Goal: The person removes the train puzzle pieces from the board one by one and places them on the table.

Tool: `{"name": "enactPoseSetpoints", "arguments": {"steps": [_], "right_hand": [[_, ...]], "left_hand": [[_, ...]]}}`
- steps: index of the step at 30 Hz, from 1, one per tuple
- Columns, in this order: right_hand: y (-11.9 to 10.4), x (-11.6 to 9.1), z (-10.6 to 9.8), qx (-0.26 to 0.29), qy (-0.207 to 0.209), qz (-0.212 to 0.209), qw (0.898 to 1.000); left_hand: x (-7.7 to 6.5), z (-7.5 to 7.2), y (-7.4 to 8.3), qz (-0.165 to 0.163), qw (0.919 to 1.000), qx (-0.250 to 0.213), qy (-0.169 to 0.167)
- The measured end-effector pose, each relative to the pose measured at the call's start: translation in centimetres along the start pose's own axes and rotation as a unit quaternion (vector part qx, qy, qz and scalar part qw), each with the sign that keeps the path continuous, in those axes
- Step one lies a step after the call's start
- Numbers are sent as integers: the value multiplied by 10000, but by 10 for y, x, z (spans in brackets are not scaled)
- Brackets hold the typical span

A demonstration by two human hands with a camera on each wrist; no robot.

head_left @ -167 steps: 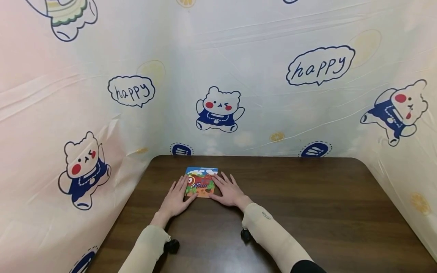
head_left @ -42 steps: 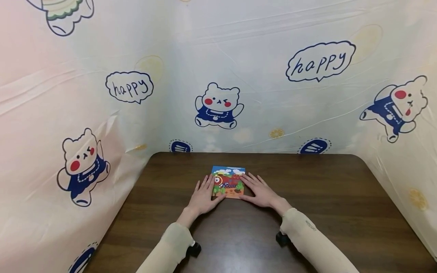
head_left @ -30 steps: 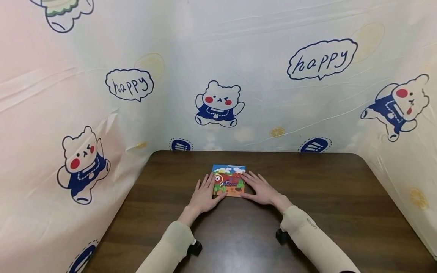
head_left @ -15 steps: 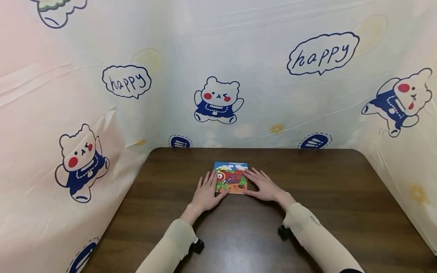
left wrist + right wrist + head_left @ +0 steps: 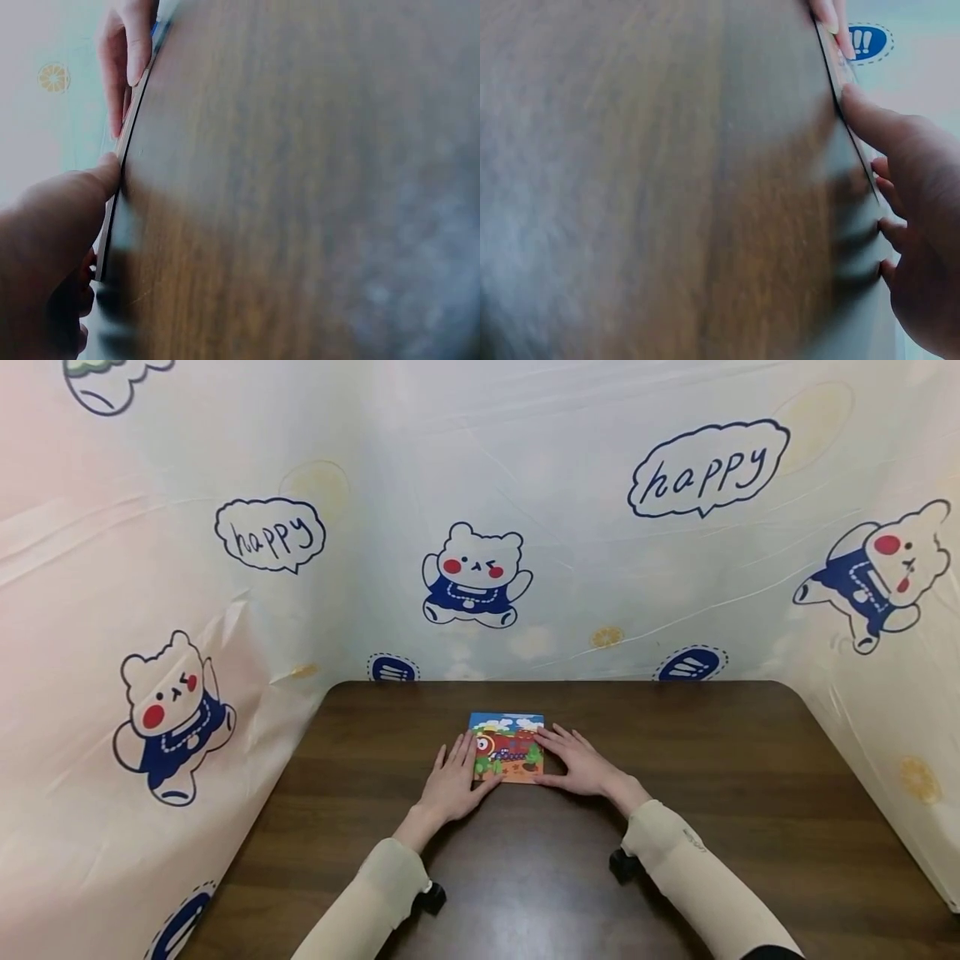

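Note:
A thin, flat square board [image 5: 512, 750] printed with a red train under a blue sky lies on the brown wooden table, toward its far edge. My left hand [image 5: 450, 783] rests at the board's left side, fingers straight and spread, its thumb at the near left corner. On the opposite side, my right hand [image 5: 587, 768] touches the right edge with extended fingers, thumb by the near right corner. In the left wrist view the left thumb [image 5: 105, 171] presses on the board's near edge. The right wrist view shows the right thumb [image 5: 862, 112] on that edge too.
The dark wood table [image 5: 712, 793] has rounded far corners. A pale curtain [image 5: 570, 485] printed with bears and "happy" bubbles hangs behind it and along both sides. A small black device [image 5: 431, 898] sits under the left wrist, another black device [image 5: 624, 865] under the right.
Since the earliest frame, both hands and the board have shifted to the right across the table. Over the last second they stay nearly still while the head view tilts slightly down.

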State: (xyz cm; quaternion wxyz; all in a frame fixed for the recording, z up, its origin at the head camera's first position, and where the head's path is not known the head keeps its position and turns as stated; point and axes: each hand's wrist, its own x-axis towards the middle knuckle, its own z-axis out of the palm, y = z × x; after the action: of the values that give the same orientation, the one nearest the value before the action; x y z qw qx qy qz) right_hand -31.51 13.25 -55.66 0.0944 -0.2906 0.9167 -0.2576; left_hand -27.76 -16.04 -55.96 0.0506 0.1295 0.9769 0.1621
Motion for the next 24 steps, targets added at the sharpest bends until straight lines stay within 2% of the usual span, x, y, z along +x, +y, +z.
{"name": "enactPoseSetpoints", "arguments": {"steps": [4, 8, 15, 21, 24], "right_hand": [[2, -3, -5, -38, -87, 81, 9999], [3, -5, -8, 18, -103, 66, 9999], [1, -4, -13, 55, -234, 125, 9996], [-2, -1, -13, 109, -185, 179, 9996], [-2, 2, -12, 221, 10, 160, 9996]], "left_hand": [[0, 1, 0, 142, 9999, -43, -38], [2, 1, 0, 241, 9996, 135, -73], [19, 0, -1, 553, 9978, 362, -110], [31, 11, -13, 657, 9974, 158, -270], [34, 15, -14, 660, 9976, 81, -191]]}}
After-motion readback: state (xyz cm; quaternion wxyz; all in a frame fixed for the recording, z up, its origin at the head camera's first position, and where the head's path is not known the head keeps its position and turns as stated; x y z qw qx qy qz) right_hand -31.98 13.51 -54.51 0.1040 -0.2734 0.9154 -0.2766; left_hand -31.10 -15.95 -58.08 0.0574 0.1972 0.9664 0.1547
